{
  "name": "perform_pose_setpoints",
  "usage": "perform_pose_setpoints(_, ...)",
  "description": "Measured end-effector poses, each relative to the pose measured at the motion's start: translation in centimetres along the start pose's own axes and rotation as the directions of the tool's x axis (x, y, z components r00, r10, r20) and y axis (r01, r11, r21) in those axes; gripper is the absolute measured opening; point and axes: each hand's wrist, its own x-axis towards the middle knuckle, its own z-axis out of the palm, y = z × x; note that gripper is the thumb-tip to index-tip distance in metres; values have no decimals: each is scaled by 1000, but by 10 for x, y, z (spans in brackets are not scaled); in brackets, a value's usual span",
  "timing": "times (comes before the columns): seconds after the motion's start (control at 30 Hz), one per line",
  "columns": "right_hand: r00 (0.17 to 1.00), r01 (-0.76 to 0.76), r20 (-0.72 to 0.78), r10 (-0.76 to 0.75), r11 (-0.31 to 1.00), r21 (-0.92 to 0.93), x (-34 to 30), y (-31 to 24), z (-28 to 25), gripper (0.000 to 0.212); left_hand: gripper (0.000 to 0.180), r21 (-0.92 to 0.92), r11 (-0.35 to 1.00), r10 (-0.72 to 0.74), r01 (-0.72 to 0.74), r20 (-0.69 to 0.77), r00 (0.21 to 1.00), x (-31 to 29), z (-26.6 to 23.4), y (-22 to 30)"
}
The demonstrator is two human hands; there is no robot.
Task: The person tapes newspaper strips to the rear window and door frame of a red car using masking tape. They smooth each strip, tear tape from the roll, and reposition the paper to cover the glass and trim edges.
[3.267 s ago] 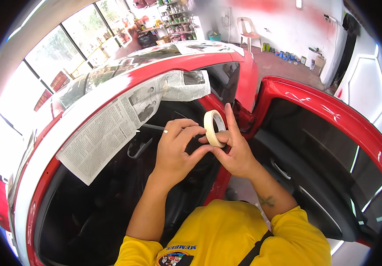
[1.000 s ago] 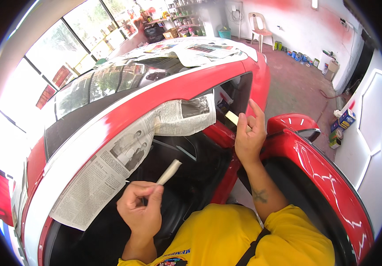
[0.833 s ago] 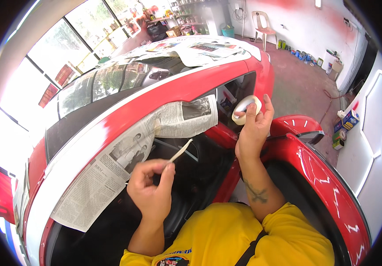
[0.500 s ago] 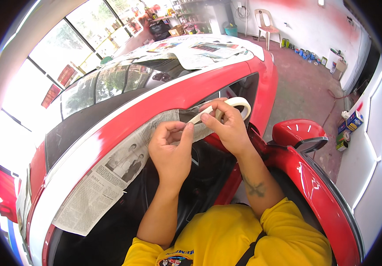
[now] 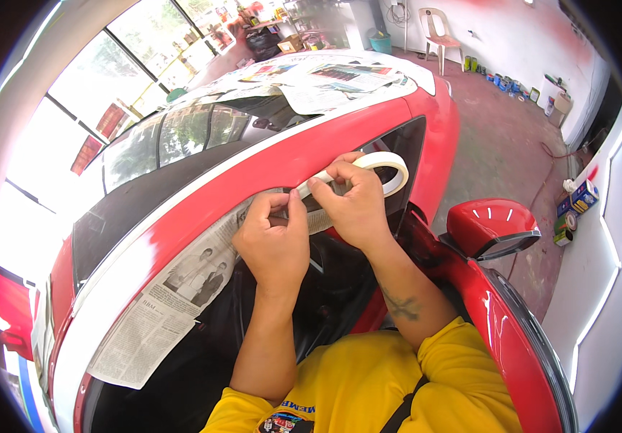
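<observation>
A roll of cream masking tape (image 5: 400,173) hangs from my right hand (image 5: 354,209), whose thumb and fingers are closed on the roll's near side and the strip coming off it. My left hand (image 5: 273,242) pinches that strip further left, with thumb and forefinger together. Both hands are at the red roof edge (image 5: 282,162) above the open doorway of a car. Below the edge hangs a sheet of newspaper (image 5: 145,335), running down to the lower left. My left hand covers part of its upper end, so the exact contact with the tape is hidden.
The open red door (image 5: 506,332) with its side mirror (image 5: 490,224) stands close on my right. Newspaper sheets (image 5: 340,85) cover the car's far part. Cans and bottles (image 5: 502,83) line the far wall near a plastic chair (image 5: 437,36); more containers (image 5: 578,202) stand at right.
Both hands have shifted slightly left with the tape and now sit against the roof edge. The tape strip between them looks shorter. The view has moved a little.
</observation>
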Motion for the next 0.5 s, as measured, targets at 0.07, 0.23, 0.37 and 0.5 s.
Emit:
perform_pose_setpoints(0.07,997,-73,28,73,997,16,-1,-4,-2,17,14,15,1000,-15,15,-3,1000,-1,1,2)
perform_pose_setpoints(0.23,999,-34,-14,34,999,5,-1,0,0,18,13,22,1000,-22,22,-1,1000,0,4,5)
perform_pose_setpoints(0.37,999,-50,-11,50,999,-16,1,-1,0,21,14,36,999,-19,20,-8,1000,1,5,5)
perform_pose_setpoints(0.5,1000,-26,-13,26,999,-41,2,0,0,22,14,59,998,0,1,-14,1000,0,5,5)
